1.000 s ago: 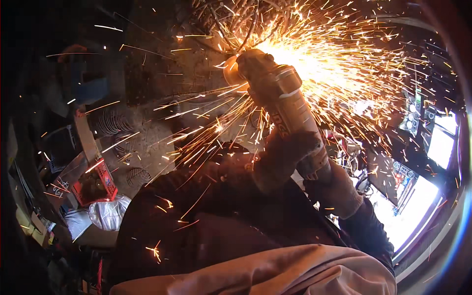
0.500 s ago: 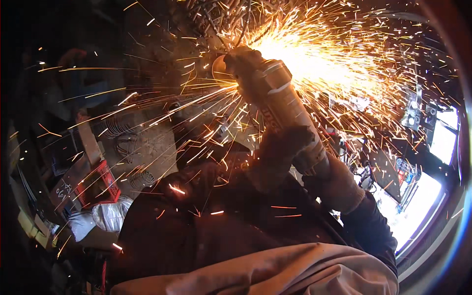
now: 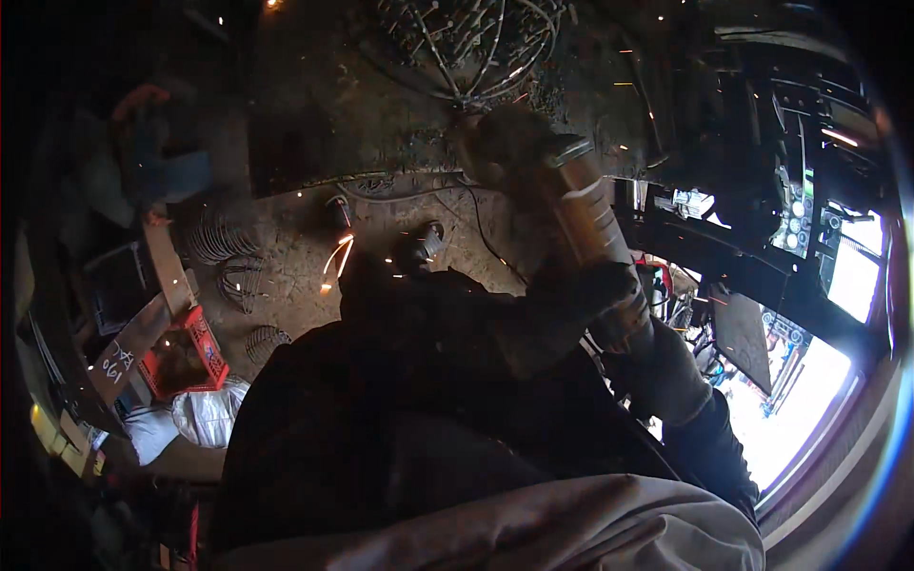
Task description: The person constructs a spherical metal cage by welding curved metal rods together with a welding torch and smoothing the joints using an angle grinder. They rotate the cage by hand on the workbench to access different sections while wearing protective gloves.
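An angle grinder (image 3: 592, 224) with a long body slants up from the lower right, its head (image 3: 505, 143) dark and blurred. My left hand (image 3: 576, 300), in a dark glove, is wrapped round the middle of its body. The rear of the tool is in my right hand (image 3: 666, 376), which wears a greyish glove. Just beyond the grinder's head, a round metal wire frame (image 3: 462, 62) with several thin rods lies on a dark worktable (image 3: 314, 124). Shadow hides the disc and whether it touches the frame.
Wire coils (image 3: 221, 238) lie on the floor at the left, close to a red plastic crate (image 3: 195, 357) and a white sack (image 3: 211, 411). A dark cable (image 3: 486, 238) hangs below the table's near edge. Dark metal framing (image 3: 724, 243) and a bright opening (image 3: 800, 409) are at the right.
The dense spray of sparks has died down to a few stray ones. The grinder has shifted slightly right and down, away from the wire frame, with both hands still on it.
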